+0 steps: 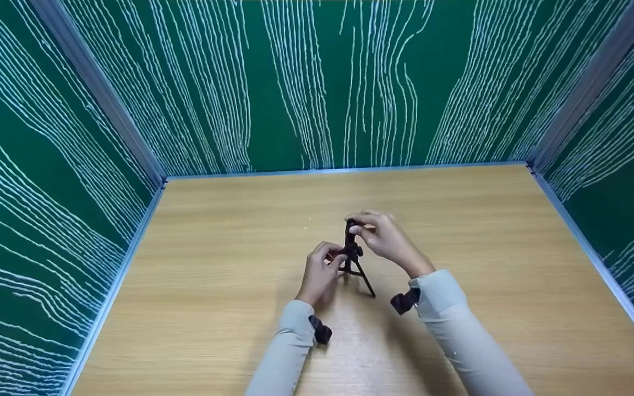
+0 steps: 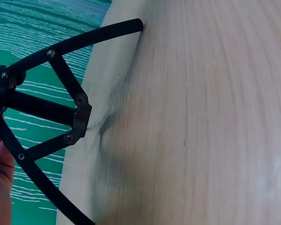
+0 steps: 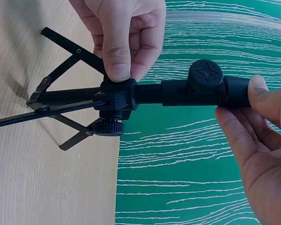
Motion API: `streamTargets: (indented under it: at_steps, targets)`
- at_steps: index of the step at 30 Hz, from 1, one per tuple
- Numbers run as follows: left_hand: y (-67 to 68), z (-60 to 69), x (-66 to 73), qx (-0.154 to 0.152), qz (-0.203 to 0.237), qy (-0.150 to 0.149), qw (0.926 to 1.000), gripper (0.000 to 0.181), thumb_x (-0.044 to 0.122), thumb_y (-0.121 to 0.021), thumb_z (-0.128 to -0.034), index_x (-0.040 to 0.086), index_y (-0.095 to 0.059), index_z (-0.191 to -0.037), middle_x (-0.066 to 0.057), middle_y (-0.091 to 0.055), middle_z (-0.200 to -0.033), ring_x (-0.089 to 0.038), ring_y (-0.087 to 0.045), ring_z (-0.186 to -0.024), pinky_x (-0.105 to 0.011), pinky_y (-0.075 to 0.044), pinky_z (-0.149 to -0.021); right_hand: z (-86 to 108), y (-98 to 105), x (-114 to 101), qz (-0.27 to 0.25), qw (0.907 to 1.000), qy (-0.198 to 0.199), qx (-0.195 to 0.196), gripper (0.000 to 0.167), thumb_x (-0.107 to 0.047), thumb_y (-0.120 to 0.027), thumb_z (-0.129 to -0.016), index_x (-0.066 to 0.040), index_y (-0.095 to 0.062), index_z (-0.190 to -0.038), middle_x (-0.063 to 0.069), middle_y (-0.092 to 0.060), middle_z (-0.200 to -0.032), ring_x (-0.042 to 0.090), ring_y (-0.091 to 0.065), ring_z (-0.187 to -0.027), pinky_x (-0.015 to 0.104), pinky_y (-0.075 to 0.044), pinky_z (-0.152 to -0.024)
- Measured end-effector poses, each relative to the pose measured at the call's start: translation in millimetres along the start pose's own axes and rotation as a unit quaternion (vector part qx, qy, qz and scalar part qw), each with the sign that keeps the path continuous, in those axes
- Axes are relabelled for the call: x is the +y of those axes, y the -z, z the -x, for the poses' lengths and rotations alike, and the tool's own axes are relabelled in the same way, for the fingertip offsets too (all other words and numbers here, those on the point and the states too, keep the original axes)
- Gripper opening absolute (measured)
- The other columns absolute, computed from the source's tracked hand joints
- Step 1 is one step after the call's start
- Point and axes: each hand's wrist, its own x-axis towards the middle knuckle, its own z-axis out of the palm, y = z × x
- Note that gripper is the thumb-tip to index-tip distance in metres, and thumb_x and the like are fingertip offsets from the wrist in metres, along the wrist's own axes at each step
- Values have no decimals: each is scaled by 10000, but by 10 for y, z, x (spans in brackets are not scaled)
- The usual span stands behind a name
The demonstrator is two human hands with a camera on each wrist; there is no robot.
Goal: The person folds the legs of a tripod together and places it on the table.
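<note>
A small black tripod (image 1: 354,252) stands upright on the wooden table, its legs spread and linked by braces. My left hand (image 1: 318,272) pinches the collar (image 3: 118,96) where the legs join, thumb against its side. At the top of the column, my right hand (image 1: 387,241) grips the end piece (image 3: 236,91) between thumb and fingers. A round knob (image 3: 206,74) with a star mark sits just below those fingers. Another knob (image 3: 108,128) juts from the collar. In the left wrist view the legs (image 2: 98,35) and centre tube (image 2: 40,108) show, with only part of the left hand visible.
The wooden table (image 1: 212,247) is bordered by green walls (image 1: 284,110) with wavy white lines. Metal strips (image 1: 350,169) run along its edges. Two tiny pale specks lie beyond the tripod. A small black device (image 1: 405,301) is strapped at each wrist.
</note>
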Motion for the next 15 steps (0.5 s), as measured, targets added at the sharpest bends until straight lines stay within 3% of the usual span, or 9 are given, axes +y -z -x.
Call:
streamTargets:
  at_steps: [3,7,10,15]
  targets:
    - [38,9,186,12,-32,-20,10000,99,5,-672,-855,-45,-661,-939,-160,-647,-900,-203,-578,-763,-248,-496,-700,-2,7,2,53,10000,26,-13,244,-11,-622,-903,79,-661,-1127,197,-679,-1052,305,-671,-964,328,-559,-848]
    - [39,4,193,58,23,-86,9999,98,40,-686,-854,-21,-669,-928,-130,-648,-889,-160,-577,-760,-215,-492,-700,-4,12,4,91,10000,30,-16,247,-14,-627,-899,63,-665,-1130,195,-679,-1063,309,-672,-971,313,-562,-840]
    - [8,-9,105,117,-15,-75,9999,104,48,-691,-850,-14,-675,-933,-126,-659,-897,-162,-581,-766,-218,-497,-704,-5,16,0,74,10000,12,-39,249,-12,-626,-899,69,-662,-1132,198,-678,-1069,313,-670,-974,315,-562,-840]
    - [61,4,349,143,-29,-203,9997,109,-13,-679,-841,-66,-662,-935,-176,-659,-890,-232,-598,-771,-218,-502,-712,-7,27,-9,75,9999,16,-71,252,-5,-621,-900,86,-654,-1133,209,-674,-1080,326,-668,-981,322,-563,-841]
